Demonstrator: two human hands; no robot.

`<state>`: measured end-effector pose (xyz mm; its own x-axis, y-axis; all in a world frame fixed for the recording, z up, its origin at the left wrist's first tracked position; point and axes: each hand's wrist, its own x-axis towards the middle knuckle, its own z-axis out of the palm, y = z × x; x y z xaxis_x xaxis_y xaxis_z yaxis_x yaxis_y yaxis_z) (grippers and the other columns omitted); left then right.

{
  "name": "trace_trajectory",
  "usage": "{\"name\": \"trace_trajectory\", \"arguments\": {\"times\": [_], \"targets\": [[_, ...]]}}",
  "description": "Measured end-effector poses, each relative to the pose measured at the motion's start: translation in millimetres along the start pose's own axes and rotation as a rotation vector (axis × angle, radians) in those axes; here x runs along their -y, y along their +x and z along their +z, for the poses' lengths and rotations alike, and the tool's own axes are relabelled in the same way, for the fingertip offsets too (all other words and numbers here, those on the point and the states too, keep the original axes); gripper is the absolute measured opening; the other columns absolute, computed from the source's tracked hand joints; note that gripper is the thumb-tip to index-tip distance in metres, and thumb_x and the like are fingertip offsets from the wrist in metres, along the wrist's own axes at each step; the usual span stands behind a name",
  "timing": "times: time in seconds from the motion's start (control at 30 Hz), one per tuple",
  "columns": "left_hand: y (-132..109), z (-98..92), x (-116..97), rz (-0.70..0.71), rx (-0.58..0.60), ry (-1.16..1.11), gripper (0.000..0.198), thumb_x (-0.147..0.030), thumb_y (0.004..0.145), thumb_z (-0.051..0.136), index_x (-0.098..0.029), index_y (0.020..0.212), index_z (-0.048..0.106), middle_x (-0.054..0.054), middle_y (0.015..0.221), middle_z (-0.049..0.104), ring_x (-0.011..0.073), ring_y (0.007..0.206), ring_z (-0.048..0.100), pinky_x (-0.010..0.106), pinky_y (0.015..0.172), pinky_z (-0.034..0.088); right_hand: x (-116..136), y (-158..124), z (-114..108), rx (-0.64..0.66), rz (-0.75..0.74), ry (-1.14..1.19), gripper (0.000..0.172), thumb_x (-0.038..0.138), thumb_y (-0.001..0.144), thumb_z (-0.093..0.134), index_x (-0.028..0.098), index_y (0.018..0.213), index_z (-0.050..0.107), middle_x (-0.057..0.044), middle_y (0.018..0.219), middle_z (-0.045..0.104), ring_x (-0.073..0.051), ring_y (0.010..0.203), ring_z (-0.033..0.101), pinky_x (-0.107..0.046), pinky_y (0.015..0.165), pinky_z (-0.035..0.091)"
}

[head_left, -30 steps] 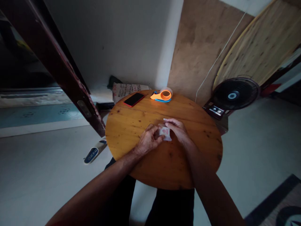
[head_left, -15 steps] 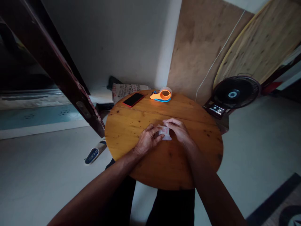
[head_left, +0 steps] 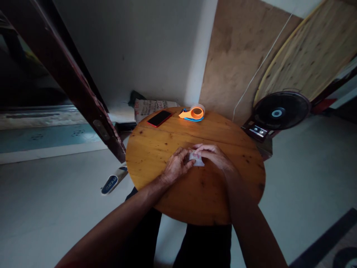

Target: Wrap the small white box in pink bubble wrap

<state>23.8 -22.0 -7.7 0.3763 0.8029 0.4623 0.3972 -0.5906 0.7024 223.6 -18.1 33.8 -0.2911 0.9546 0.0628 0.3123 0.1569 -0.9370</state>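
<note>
On the round wooden table (head_left: 156, 149) lies a small white sheet (head_left: 198, 162) with reddish print; whether it is paper or plastic I cannot tell. My left hand (head_left: 178, 163) grips its left side, thumb at the lower edge and fingers at the upper. From the right, my right hand (head_left: 212, 153) reaches over the sheet's top edge, its fingers closed together on it and covering part of the print. Beyond both hands sits an orange and blue tape dispenser (head_left: 192, 113) with a clear roll. A red-edged phone (head_left: 158, 118) rests to its left, screen up and dark.
A printed sack (head_left: 150, 106) stands behind the table against the wall. A dark round fan (head_left: 276, 111) is at the table's right. To the left are a door edge (head_left: 92, 108) and a slipper (head_left: 111, 182) on the floor.
My right hand's fingers have come down and left onto the sheet's upper part, covering more of its print. The left hand keeps its place.
</note>
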Motion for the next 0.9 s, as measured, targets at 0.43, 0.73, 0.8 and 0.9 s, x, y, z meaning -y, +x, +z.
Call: {"name": "trace_trajectory", "arguments": {"times": [0.43,0.73,0.8,0.9], "targets": [[-2.6,-1.9,-2.0,0.105,0.029,0.099,0.026,-0.025,0.089,0.056,-0.023,0.113,0.065,0.007,0.101,0.059,0.0182,0.094,0.060,0.033,0.087,0.052,-9.3,4.2,0.9,-0.171,0.000,0.170,0.013,0.031,0.076,0.065,0.023,0.079,0.074,-0.003,0.109,0.071,-0.022,0.101,0.062,-0.038,0.092,0.044],[-1.4,-2.3,-4.4,0.085,0.028,0.095,0.024,-0.025,0.088,0.057,-0.022,0.110,0.066,0.007,0.100,0.059,0.0196,0.093,0.061,0.036,0.088,0.053,-15.7,6.4,9.0,-0.089,0.131,0.136,0.031,0.032,0.071,0.071,0.025,0.100,0.067,-0.002,0.099,0.069,-0.018,0.084,0.062,-0.031,0.074,0.047],[-1.1,-1.5,-4.4,0.086,0.032,0.091,0.024,-0.024,0.088,0.057,-0.021,0.110,0.066,0.008,0.100,0.059,0.0198,0.094,0.061,0.036,0.088,0.053,-14.0,7.0,12.1,-0.092,0.141,0.160,0.029,0.028,0.068,0.070,0.025,0.097,0.067,-0.002,0.098,0.068,-0.018,0.086,0.061,-0.032,0.075,0.046],[-0.9,-1.1,-4.6,0.101,0.039,0.086,0.023,-0.022,0.087,0.057,-0.021,0.109,0.066,0.008,0.101,0.060,0.0195,0.095,0.061,0.036,0.088,0.052,-9.8,7.2,15.0,-0.113,0.154,0.207,0.028,0.025,0.065,0.067,0.024,0.093,0.066,-0.001,0.092,0.066,-0.018,0.084,0.060,-0.031,0.074,0.045]]}}
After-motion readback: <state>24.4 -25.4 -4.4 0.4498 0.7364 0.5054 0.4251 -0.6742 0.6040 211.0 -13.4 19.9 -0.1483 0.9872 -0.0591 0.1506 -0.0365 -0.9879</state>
